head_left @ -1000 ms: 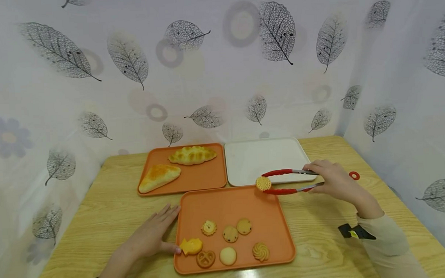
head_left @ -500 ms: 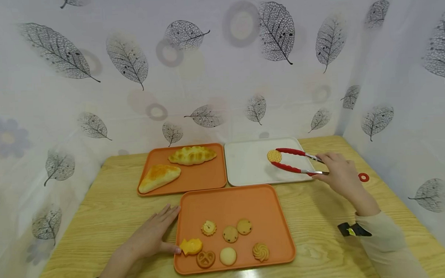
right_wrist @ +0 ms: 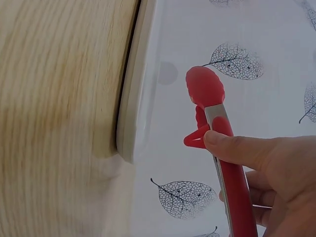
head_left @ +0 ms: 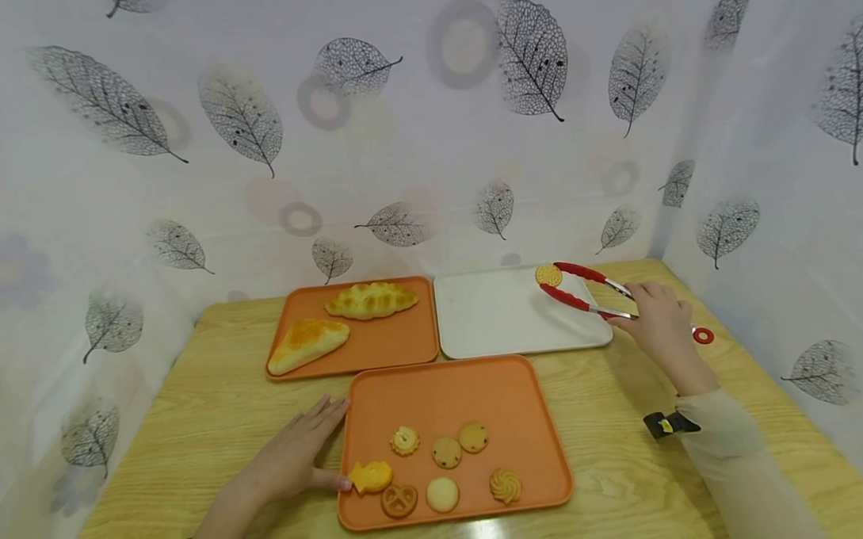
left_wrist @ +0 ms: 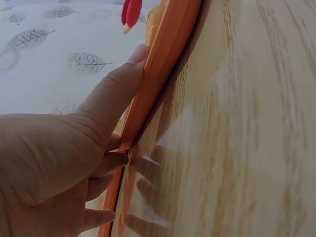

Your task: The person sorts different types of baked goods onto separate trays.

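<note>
In the head view my right hand (head_left: pixel 663 329) grips a pair of red-tipped metal tongs (head_left: pixel 565 296), which hold a round yellow cookie (head_left: pixel 548 276) above the far right part of the white tray (head_left: pixel 486 315). The right wrist view shows the thumb on the tongs (right_wrist: pixel 229 168); there the cookie is hidden behind the red tip. My left hand (head_left: pixel 284 457) lies at the left edge of the front orange tray (head_left: pixel 443 396), fingers extended. Its thumb touches the rim beside a yellow fish-shaped cookie (head_left: pixel 371 478), as the left wrist view also shows.
Several other cookies lie on the front tray, among them a pretzel cookie (head_left: pixel 399 501) and a swirl cookie (head_left: pixel 506 486). A second orange tray (head_left: pixel 398 346) at back left bears a croissant-like bread (head_left: pixel 371 301) and a triangular pastry (head_left: pixel 309 345). A leaf-patterned cloth (head_left: pixel 427 143) stands behind.
My right hand has carried the cookie in the tongs from the front tray's far right corner, away and rightward, over the white tray toward its far edge. The left hand has stayed in place.
</note>
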`<state>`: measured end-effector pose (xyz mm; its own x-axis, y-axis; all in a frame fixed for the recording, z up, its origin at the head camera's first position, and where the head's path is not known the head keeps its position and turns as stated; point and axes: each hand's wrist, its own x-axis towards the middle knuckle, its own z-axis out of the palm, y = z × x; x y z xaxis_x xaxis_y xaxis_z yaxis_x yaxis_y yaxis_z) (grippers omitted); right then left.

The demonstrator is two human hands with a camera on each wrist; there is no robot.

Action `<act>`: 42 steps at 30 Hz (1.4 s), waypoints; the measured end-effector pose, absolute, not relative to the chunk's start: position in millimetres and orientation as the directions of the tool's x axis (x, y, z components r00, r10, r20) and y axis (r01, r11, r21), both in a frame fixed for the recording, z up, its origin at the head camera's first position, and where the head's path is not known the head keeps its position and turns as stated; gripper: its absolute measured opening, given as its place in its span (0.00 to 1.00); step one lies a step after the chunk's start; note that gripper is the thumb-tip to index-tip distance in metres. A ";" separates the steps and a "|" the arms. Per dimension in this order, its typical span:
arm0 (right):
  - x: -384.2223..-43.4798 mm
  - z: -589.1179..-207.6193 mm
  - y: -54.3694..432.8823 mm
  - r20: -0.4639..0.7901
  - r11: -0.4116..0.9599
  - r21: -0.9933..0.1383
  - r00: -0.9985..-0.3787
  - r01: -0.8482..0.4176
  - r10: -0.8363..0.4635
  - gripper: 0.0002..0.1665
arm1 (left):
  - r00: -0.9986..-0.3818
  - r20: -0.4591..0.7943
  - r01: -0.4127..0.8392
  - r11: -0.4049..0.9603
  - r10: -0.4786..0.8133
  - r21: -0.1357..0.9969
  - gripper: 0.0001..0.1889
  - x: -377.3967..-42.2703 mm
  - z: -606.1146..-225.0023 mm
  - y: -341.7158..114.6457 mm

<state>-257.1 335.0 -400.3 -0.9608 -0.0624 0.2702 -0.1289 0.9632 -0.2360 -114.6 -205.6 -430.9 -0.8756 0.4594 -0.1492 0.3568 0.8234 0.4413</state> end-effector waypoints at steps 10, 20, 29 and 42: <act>-283.4 -409.7 331.5 0.189 0.964 -0.247 -0.981 -0.093 -0.047 0.39 | -0.875 -0.154 0.353 0.822 0.460 0.447 0.61 -115.7 -431.6 -205.9; -291.2 -418.1 327.2 0.098 0.965 -0.261 -0.995 0.009 0.036 0.41 | -0.868 -0.153 0.367 0.819 0.472 0.441 0.61 -116.3 -432.4 -204.7; -289.7 -416.5 327.0 0.053 0.966 -0.257 -0.997 0.039 0.055 0.43 | -0.871 -0.157 0.360 0.822 0.465 0.441 0.61 -116.6 -432.7 -205.3; -289.3 -401.1 327.5 0.090 0.966 -0.260 -0.996 -0.003 0.021 0.43 | -0.875 -0.151 0.357 0.825 0.459 0.437 0.61 -117.3 -432.8 -207.5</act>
<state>-289.3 327.5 -401.1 -0.9957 0.0214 0.0896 -0.0026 0.9657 -0.2598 -117.3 -207.5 -432.8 -0.8754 0.4591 -0.1512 0.3575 0.8255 0.4368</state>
